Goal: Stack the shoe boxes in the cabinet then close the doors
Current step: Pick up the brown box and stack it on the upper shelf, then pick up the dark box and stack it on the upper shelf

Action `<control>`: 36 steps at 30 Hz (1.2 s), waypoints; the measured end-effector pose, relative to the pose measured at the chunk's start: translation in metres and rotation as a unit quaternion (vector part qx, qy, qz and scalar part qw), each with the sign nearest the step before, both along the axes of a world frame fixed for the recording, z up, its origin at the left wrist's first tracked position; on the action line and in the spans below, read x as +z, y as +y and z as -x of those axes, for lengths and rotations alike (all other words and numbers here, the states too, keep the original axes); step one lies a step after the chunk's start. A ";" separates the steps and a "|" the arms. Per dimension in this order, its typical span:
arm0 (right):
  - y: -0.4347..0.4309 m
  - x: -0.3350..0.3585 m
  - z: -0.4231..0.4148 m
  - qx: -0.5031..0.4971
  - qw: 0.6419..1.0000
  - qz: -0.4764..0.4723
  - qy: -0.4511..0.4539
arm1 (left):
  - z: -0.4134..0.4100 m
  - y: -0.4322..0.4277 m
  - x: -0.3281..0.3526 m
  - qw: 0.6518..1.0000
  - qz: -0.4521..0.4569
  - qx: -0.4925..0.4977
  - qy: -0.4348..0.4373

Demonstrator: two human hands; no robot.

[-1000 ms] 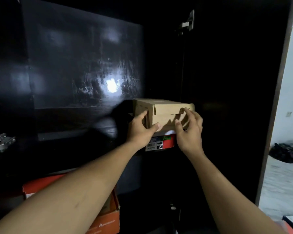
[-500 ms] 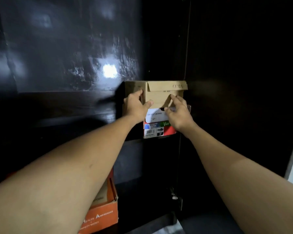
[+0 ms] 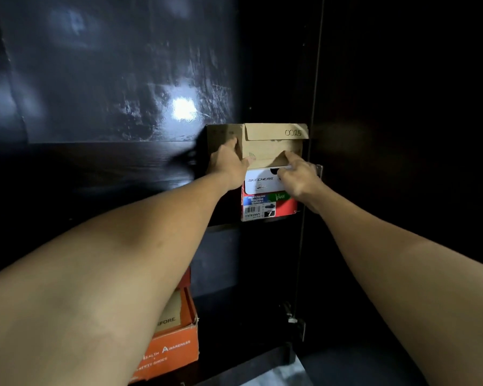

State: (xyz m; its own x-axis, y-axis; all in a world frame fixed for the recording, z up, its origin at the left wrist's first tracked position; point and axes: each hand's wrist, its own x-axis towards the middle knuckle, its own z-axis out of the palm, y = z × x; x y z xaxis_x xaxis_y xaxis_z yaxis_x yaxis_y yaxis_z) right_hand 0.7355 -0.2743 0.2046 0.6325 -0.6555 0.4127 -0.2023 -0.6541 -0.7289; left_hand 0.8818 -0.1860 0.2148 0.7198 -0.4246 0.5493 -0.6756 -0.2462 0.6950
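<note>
While both arms reach into the dark cabinet (image 3: 123,79), the brown shoe box (image 3: 273,140) sits squarely on top of the Skechers box (image 3: 262,188). The left hand (image 3: 229,168) grips the brown box's left front corner, just above the Skechers box. The right hand (image 3: 299,176) lays a forefinger on its front; whether its curled fingers hold anything I cannot tell. An orange box (image 3: 170,349) lies well below the Skechers box, to the left.

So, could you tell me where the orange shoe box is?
The orange shoe box sits lower left in the head view, under the left forearm, a shelf below the Skechers box.
</note>
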 end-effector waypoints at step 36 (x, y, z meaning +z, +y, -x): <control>0.248 -0.387 0.042 0.185 0.936 -0.134 0.268 | 0.079 0.366 -0.421 0.893 -0.236 0.208 0.323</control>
State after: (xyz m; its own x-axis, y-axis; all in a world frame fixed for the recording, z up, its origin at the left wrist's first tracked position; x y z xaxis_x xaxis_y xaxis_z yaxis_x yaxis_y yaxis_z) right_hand 0.6938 -0.0264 -0.1828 0.9061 -0.3845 -0.1765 -0.3810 -0.5603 -0.7355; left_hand 0.8033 0.1801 -0.2061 0.9710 -0.1216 -0.2058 0.0457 -0.7505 0.6593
